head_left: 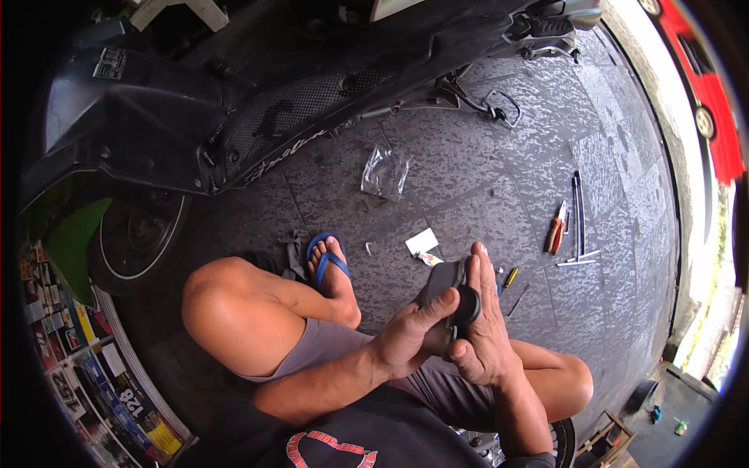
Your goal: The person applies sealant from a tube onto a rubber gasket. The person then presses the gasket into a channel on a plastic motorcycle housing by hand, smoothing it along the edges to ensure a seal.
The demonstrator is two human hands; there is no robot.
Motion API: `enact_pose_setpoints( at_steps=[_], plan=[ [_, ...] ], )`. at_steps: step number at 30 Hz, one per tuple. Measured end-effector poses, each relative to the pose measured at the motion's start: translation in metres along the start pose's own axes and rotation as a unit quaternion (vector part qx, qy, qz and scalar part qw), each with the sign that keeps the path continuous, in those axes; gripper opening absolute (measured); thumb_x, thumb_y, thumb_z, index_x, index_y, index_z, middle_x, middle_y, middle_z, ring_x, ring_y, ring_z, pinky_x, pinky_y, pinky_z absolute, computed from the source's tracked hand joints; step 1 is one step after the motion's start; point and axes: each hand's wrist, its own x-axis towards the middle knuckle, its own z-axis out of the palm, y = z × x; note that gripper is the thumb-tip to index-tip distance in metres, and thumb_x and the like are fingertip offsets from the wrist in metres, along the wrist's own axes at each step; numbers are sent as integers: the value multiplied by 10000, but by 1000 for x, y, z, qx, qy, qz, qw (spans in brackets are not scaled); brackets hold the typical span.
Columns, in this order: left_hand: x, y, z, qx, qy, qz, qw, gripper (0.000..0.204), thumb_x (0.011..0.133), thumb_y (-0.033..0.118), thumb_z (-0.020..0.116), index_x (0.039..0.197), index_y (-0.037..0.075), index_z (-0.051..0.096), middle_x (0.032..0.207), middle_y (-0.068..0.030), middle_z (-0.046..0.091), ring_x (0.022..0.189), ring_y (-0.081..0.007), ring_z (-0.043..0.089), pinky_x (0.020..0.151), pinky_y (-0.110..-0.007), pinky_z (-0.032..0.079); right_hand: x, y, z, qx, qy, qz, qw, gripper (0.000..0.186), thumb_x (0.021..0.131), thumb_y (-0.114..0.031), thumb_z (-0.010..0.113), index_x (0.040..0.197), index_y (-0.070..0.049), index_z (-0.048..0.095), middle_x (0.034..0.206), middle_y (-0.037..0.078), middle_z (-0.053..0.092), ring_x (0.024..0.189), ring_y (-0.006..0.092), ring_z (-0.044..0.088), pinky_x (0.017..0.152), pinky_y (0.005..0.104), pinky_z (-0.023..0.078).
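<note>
Above my lap, my left hand (413, 335) grips a dark grey part (443, 282) with a round black end (468, 306). Its thumb lies along the top, while the other fingers are hidden beneath. My right hand (491, 339) is flat against the round end, fingers stretched upward and thumb apart. The part's underside cannot be seen. On the floor just beyond are a white card (421, 241) and a small white tube (427, 258). A yellow-handled screwdriver (510, 278) lies beside my right fingers.
A black scooter (312, 101) stands across the far left. Pliers with red handles (555, 234) and a T-handle wrench (579, 218) lie on the floor at right. A clear plastic bag (385, 173) is farther off. Stickered panels (109, 374) line the left edge.
</note>
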Motion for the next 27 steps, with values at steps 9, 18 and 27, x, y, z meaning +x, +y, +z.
enact_pose_setpoints(
  at_steps=[9, 18, 27],
  plan=[
    [-1, 2, 7, -27, 12, 22, 999, 718, 957, 520, 583, 1497, 116, 336, 1364, -63, 517, 1245, -186, 530, 1040, -372, 449, 8, -7, -10, 66, 9, -12, 998, 1040, 928, -731, 316, 1542, 72, 73, 1602, 314, 57, 1502, 452, 41, 1204, 526, 33],
    [1, 4, 6, -56, 9, 44, 997, 795, 916, 700, 469, 1471, 133, 413, 1399, -151, 537, 1229, -310, 586, 1021, -500, 493, 11, -23, -44, 133, 109, -14, 985, 976, 955, -664, 337, 1543, 73, 86, 1608, 291, 116, 1513, 397, 74, 1213, 466, 49],
    [-4, 8, -11, -161, -74, 96, 979, 977, 839, 805, 447, 1506, 99, 343, 1463, -246, 423, 1278, -435, 505, 1041, -546, 460, -25, -15, -33, 55, 295, 34, 953, 655, 854, -218, 673, 1390, 85, 449, 1333, 270, 514, 1229, 382, 535, 1078, 445, 365]
  ],
)
